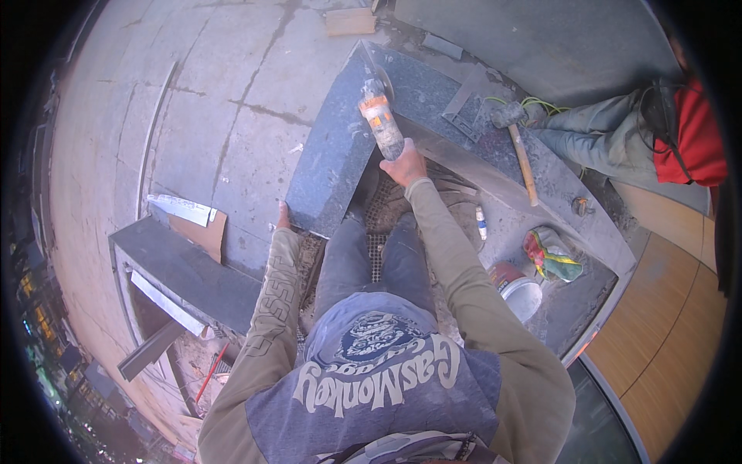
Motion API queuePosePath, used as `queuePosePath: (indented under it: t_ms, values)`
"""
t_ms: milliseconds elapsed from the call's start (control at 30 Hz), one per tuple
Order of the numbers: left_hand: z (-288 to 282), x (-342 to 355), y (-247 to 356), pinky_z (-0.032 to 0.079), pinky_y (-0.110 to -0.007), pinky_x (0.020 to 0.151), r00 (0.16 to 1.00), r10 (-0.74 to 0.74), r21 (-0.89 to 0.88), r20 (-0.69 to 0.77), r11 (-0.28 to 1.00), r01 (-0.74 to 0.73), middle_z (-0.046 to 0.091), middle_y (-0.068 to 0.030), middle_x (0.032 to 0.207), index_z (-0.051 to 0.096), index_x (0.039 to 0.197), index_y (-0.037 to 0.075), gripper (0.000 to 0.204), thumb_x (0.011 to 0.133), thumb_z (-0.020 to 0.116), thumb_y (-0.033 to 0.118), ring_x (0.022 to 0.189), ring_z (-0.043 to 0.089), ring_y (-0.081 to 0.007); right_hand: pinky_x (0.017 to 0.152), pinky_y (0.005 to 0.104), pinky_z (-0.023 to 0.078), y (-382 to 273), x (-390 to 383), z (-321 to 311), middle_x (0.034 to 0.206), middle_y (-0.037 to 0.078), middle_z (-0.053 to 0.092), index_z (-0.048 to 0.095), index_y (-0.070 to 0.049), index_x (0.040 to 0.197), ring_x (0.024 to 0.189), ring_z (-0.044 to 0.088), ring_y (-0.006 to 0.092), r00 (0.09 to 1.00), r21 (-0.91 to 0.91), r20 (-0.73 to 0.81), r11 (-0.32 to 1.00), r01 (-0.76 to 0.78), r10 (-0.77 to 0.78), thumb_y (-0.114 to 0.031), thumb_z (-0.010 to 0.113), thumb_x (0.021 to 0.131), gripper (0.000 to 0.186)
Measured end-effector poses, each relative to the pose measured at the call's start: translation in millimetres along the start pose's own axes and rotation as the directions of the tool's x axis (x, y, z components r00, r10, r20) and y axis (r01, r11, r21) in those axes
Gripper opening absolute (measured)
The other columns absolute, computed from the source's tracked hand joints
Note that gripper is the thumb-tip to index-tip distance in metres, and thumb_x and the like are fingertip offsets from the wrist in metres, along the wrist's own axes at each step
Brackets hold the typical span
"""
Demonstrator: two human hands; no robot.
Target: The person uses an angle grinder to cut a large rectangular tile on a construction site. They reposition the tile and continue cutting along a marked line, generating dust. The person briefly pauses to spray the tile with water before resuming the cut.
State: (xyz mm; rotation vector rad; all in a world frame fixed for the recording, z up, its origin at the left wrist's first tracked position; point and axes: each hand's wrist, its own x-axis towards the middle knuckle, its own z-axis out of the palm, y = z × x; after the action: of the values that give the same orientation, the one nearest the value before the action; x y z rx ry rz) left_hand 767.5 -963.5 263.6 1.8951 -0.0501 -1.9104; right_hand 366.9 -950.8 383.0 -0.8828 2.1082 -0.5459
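Note:
My right hand [406,164] is wrapped around the rear body of an angle grinder [379,116], whose body is white and orange and coated in dust. Its disc lies at the far end, close to the corner where two dark stone slabs meet. My left hand [284,216] grips the near left edge of the dark grey stone slab [328,151]; most of its fingers are hidden. Beneath the slab is a dark opening, with my legs standing in front of it over a patch of mesh [376,255].
On the right-hand stone ledge lie a mallet [519,151] and a metal square [462,116]. Inside the ledge are a white bucket [519,298], a colourful bag [553,255] and a small bottle [481,223]. A person in red [699,135] is at the right. Another dark ledge [185,259] stands left.

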Motion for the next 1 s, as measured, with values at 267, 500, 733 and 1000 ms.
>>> queuePosePath:
  t_ms: [267,500,733,1000]
  values:
    - [0,-9,4,0.049,-0.053,0.088,1.0,0.003,0.06,0.003,0.998,-0.003,0.067,-0.0062,0.134,0.058,0.142,0.018,0.085,0.09,0.05,0.085,0.116,0.063,-0.0312,0.092,0.0487,0.054,5,-14,4,0.109,0.028,0.072,0.056,0.0,0.119,0.107,0.069,0.0444,0.999,0.032,-0.035,0.999,0.012,-0.011,-0.028,0.083,0.071,0.062]
    - [16,-6,-4,0.052,-0.052,0.088,1.0,-0.023,0.016,0.015,1.0,0.023,0.066,-0.0068,0.136,0.057,0.144,0.017,0.084,0.091,0.052,0.082,0.117,0.063,-0.0308,0.096,0.0507,0.053,12,-10,-8,0.115,0.031,0.07,0.054,-0.001,0.125,0.113,0.066,0.0475,0.999,0.001,-0.047,1.0,0.006,-0.005,-0.029,0.082,0.073,0.066]
    - [6,-1,-2,0.056,-0.054,0.098,0.999,0.046,-0.156,-0.004,0.987,-0.046,0.069,-0.0114,0.131,0.06,0.139,0.011,0.071,0.098,0.057,0.068,0.117,0.067,-0.0335,0.091,0.0499,0.055,-6,-65,-40,0.111,0.027,0.072,0.056,-0.002,0.123,0.107,0.069,0.045,0.997,0.091,-0.072,0.995,0.048,-0.041,-0.027,0.082,0.072,0.063]
    - [26,-31,9,0.057,-0.056,0.095,0.995,0.0,-0.18,0.102,0.983,0.018,0.07,-0.0117,0.127,0.062,0.136,0.011,0.069,0.097,0.06,0.067,0.112,0.069,-0.034,0.083,0.0442,0.056,3,-126,-108,0.101,0.02,0.073,0.058,-0.001,0.12,0.093,0.073,0.0348,0.967,0.204,-0.252,0.975,0.088,-0.034,-0.018,0.078,0.073,0.054]
